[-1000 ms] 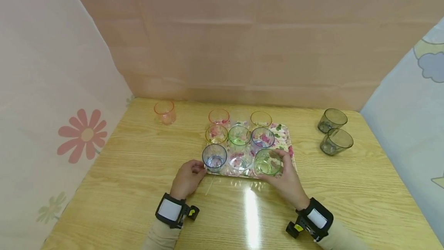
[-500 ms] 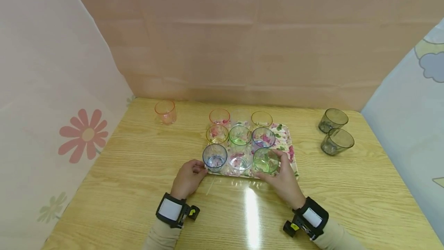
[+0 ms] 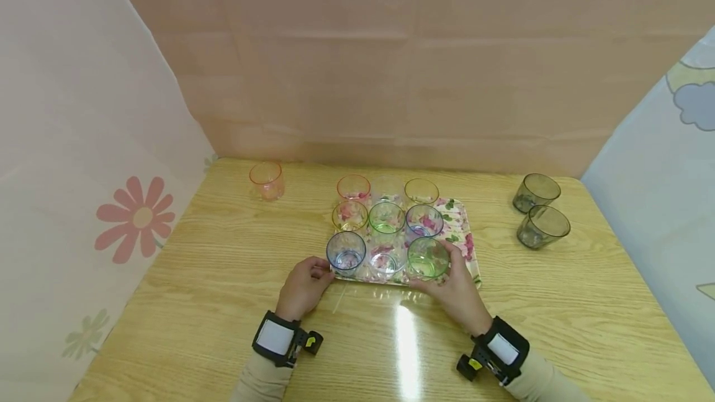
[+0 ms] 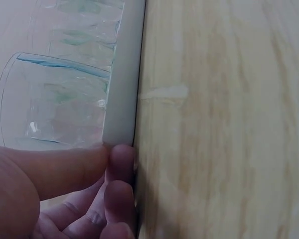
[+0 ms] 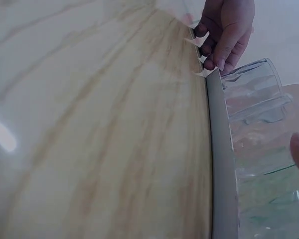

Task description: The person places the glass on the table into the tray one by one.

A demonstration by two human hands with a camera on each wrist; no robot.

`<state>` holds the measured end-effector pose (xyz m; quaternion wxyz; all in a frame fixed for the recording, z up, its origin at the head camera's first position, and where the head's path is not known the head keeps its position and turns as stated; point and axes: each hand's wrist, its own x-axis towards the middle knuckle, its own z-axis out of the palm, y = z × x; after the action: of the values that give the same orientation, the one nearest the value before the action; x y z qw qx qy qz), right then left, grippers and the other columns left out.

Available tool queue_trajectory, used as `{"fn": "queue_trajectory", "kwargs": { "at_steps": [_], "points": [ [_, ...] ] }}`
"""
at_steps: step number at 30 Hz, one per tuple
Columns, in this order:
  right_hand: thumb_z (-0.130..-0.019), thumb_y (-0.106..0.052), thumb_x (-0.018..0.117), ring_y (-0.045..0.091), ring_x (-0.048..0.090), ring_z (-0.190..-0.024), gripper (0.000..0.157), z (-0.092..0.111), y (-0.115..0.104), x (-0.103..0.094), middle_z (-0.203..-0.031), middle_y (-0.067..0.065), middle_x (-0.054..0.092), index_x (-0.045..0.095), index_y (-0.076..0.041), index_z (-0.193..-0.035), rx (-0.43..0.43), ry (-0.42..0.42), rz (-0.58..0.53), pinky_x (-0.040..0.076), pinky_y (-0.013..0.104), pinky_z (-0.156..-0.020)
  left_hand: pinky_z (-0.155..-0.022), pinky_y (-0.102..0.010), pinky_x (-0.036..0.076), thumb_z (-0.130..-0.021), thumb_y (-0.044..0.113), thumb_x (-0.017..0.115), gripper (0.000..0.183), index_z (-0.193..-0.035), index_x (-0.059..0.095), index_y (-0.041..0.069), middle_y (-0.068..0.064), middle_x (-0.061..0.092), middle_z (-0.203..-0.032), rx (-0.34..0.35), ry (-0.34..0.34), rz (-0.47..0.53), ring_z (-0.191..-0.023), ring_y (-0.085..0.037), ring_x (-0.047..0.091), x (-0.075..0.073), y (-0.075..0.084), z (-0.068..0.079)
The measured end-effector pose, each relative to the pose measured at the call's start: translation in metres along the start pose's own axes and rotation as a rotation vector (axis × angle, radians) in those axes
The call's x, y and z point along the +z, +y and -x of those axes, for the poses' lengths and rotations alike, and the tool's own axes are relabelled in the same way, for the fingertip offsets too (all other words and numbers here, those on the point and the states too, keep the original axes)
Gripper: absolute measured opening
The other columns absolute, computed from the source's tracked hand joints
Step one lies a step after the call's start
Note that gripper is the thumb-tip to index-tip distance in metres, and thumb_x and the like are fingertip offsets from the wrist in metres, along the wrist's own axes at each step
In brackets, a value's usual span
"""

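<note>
My left hand (image 3: 303, 287) pinches the near left corner of the flowered tray (image 3: 462, 221). In the left wrist view the thumb (image 4: 70, 167) lies along the tray's rim, with the other fingers curled against its outer side. With thumb and fingers spread round it, my right hand (image 3: 459, 293) holds a green glass (image 3: 427, 260) at the front row's right end. Beside that glass are a clear glass (image 3: 386, 260) and a blue glass (image 3: 346, 254). Behind them stand a yellow glass (image 3: 349, 218), another green glass (image 3: 386, 218) and a purple glass (image 3: 424, 222).
The back row has a red glass (image 3: 353, 188), a clear one and an amber glass (image 3: 421, 192). A pink glass (image 3: 267, 182) stands at the table's back left. Two smoky dark glasses (image 3: 536, 193) stand at the right. Cloth walls (image 3: 391, 79) border the table.
The right hand and the green glass have shifted slightly left, closer to the clear glass. My left hand has stayed at the tray's corner.
</note>
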<state>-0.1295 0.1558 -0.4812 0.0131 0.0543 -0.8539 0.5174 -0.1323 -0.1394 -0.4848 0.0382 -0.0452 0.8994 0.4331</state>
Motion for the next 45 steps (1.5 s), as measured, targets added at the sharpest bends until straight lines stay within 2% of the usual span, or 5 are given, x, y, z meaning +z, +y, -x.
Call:
{"fn": "queue_trajectory", "kwargs": {
  "at_steps": [10, 15, 22, 32, 45],
  "points": [
    [-0.102, -0.017, 0.041, 0.031, 0.036, -0.128, 0.048, 0.008, -0.004, -0.026, -0.139, 0.022, 0.039, 0.028, 0.003, -0.143, -0.15, 0.08, -0.078, 0.03, 0.046, -0.106, -0.067, -0.035, 0.048, -0.087, 0.021, 0.067, 0.021, -0.102, 0.067, 0.006, -0.002, 0.068, -0.085, 0.01, -0.003, 0.009, -0.077, -0.015, 0.062, 0.0, 0.0, 0.0],
    [-0.103, -0.02, 0.037, 0.017, 0.054, -0.105, 0.036, 0.007, -0.006, -0.046, -0.117, 0.015, 0.058, 0.044, 0.002, -0.131, -0.175, 0.187, 0.036, 0.043, 0.018, -0.083, -0.068, -0.035, 0.048, -0.087, 0.021, 0.067, 0.021, -0.102, 0.067, 0.006, -0.002, 0.068, -0.085, -0.003, -0.003, 0.009, -0.078, -0.015, 0.062, -0.001, -0.001, 0.001],
    [-0.101, -0.032, 0.043, 0.012, 0.042, -0.049, 0.03, 0.003, 0.001, -0.069, -0.069, 0.007, 0.058, 0.059, -0.009, -0.089, -0.132, 0.274, 0.268, 0.034, 0.026, -0.044, -0.067, -0.034, 0.048, -0.087, 0.02, 0.067, 0.02, -0.101, 0.066, 0.006, -0.001, 0.067, -0.083, 0.007, 0.0, 0.008, -0.075, -0.014, 0.061, -0.001, -0.001, 0.001],
    [-0.095, -0.063, 0.028, 0.016, 0.035, -0.045, 0.061, 0.005, 0.016, -0.079, -0.054, 0.0, 0.037, 0.044, -0.012, -0.066, 0.148, -0.127, 0.676, 0.024, 0.028, -0.043, -0.066, -0.033, 0.047, -0.087, 0.02, 0.067, 0.019, -0.1, 0.067, 0.006, -0.001, 0.067, -0.082, 0.01, -0.004, 0.009, -0.074, -0.013, 0.06, -0.001, -0.002, 0.0],
    [-0.097, -0.03, 0.048, 0.014, 0.036, -0.046, 0.039, 0.001, 0.029, -0.075, -0.053, -0.002, 0.034, 0.044, -0.013, -0.062, 0.13, -0.218, 0.754, 0.024, 0.027, -0.045, -0.066, -0.033, 0.049, -0.085, 0.018, 0.067, 0.024, -0.104, 0.067, 0.003, -0.005, 0.068, -0.086, 0.031, -0.016, 0.096, -0.076, -0.015, 0.06, -0.007, -0.003, -0.002]
  ]
}}
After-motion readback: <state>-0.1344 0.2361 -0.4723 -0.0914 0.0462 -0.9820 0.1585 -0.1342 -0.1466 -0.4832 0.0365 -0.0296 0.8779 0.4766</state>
